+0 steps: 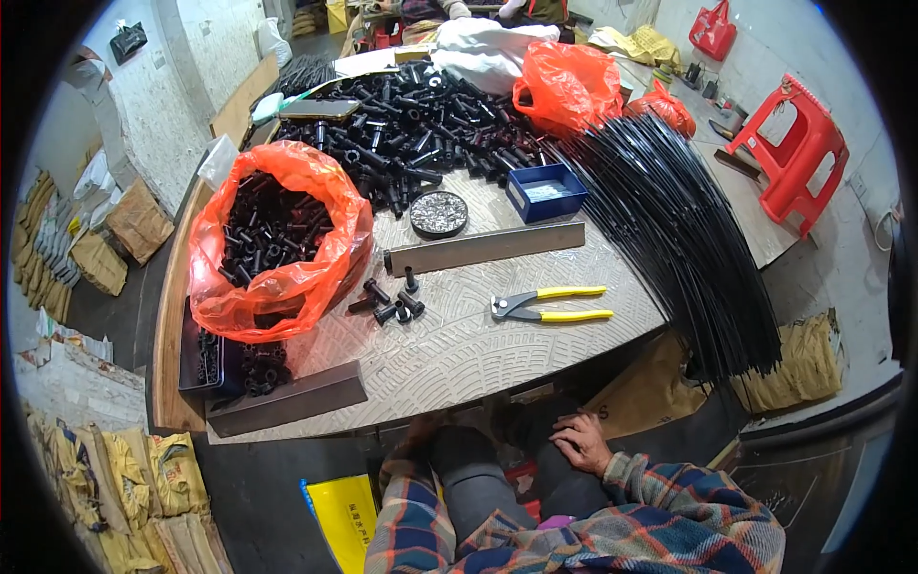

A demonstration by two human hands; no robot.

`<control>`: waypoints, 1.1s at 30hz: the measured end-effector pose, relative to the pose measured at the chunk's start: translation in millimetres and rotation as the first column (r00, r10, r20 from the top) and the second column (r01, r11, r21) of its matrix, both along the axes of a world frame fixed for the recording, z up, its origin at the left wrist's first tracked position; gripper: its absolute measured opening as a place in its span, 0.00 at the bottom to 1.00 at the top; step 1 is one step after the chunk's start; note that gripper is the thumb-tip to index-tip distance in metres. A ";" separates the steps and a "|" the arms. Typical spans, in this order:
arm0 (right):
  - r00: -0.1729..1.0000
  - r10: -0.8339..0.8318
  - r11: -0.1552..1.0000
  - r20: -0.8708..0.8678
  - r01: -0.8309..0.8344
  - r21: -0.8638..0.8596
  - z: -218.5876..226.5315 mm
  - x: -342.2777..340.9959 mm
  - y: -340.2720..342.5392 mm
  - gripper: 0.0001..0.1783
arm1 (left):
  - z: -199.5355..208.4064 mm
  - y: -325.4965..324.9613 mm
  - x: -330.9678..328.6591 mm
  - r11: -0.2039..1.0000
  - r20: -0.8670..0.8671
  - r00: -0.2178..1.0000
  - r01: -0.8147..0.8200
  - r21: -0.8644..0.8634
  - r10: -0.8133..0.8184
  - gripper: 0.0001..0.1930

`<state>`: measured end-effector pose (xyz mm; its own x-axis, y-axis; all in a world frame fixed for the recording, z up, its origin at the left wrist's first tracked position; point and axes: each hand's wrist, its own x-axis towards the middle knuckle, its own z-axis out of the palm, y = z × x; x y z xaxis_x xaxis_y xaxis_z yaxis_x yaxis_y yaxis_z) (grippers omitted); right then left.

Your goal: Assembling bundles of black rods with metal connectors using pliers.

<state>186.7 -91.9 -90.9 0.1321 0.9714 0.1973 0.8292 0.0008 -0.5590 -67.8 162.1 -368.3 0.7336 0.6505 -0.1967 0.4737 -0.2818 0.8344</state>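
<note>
My right hand (581, 443) lies on my right thigh, its fingers loosely stretched and nothing in them. My left hand (417, 442) hangs low beside my left knee, near the table's front edge; it is dark and its fingers cannot be made out. On the patterned table top (469, 344) lies a pair of pincers (550, 304) with yellow handles. To their left, several black bolt-like parts (397, 301) stand and lie loose. Behind these are a long metal bar (488, 247), a round black dish (439, 213) of small silvery pieces and an open blue box (547, 192).
A red plastic bag (277, 244) full of black parts stands at left, beside an angled metal bar (289, 399). A heap of black parts (421, 124) covers the table's back. Long black rods (679, 239) overhang its right edge. A red stool (789, 158) stands at far right.
</note>
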 end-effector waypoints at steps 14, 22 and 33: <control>1.000 0.008 1.000 0.010 -0.008 0.028 -2.3 0.1 -2.8 0.05 | 103.5 -2.4 19.3 0.924 -0.195 0.979 -0.125 -0.361 0.057 0.26; 1.000 0.005 1.000 0.031 -0.006 0.030 -3.2 1.3 -7.9 0.06 | 116.5 3.6 24.6 0.967 -0.455 0.887 -0.040 -0.253 -0.082 0.25; 1.000 -0.014 1.000 0.015 0.014 0.022 -4.5 3.7 -9.1 0.05 | 70.9 1.8 17.8 0.998 -0.415 0.910 -0.001 -0.061 -0.024 0.35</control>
<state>190.4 -101.0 -95.3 0.1424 0.9649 0.2206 0.8377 0.0012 -0.5461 -50.0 163.9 -297.4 0.5848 0.6203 -0.5227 0.7778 -0.2460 0.5784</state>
